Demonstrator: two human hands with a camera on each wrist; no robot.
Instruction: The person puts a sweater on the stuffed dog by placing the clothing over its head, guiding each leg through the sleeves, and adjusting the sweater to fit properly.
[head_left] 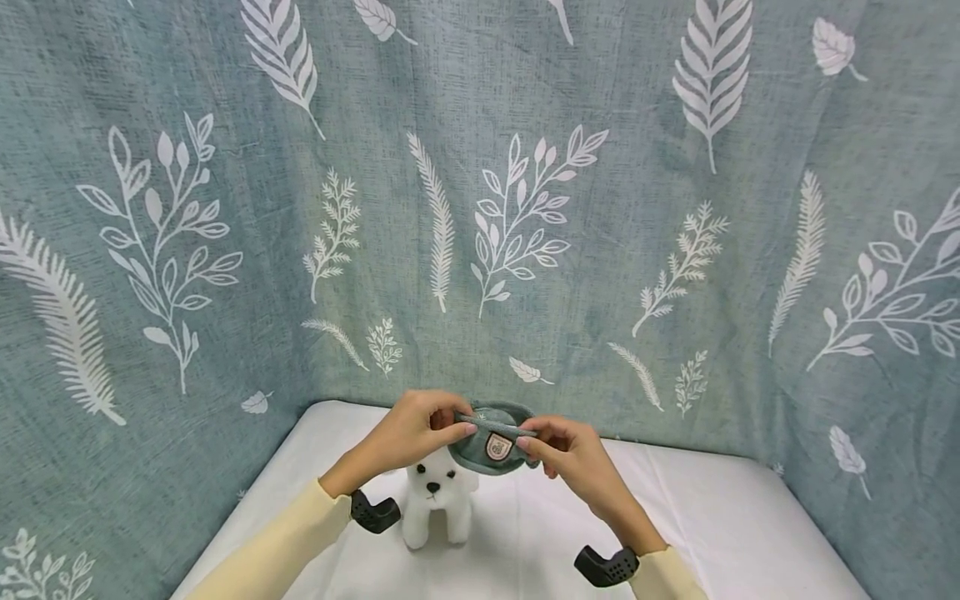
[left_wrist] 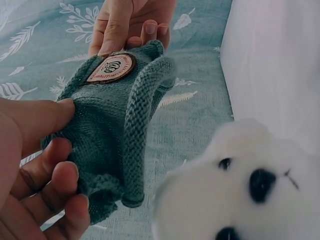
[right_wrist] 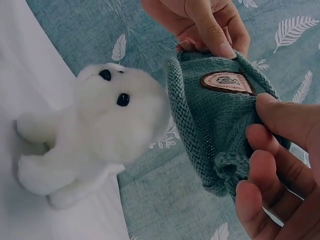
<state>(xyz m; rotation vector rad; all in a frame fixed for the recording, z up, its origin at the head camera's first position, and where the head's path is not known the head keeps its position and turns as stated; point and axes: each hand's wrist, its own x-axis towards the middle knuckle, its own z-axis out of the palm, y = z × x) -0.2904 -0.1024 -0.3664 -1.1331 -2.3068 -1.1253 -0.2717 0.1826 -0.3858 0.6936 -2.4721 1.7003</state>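
A small green knitted sweater (head_left: 476, 457) with a pinkish shield-shaped patch (head_left: 498, 447) is held up above the white table. My left hand (head_left: 423, 423) pinches one end of its edge between thumb and fingers. At the other end, my right hand (head_left: 572, 454) pinches the same edge, keeping it stretched. Rolled knit trim shows along the sweater's side in the left wrist view (left_wrist: 137, 130), and a ruffled bit of knit hangs low in the right wrist view. A white plush dog (head_left: 435, 508) stands upright just below; the left hand and sweater partly cover its head.
White cloth covers the table (head_left: 720, 517). Blue-green curtains (head_left: 585, 333) with white leaf prints rise along its back and both sides. Each wrist wears a black camera band, one of them on the right wrist (head_left: 606, 567).
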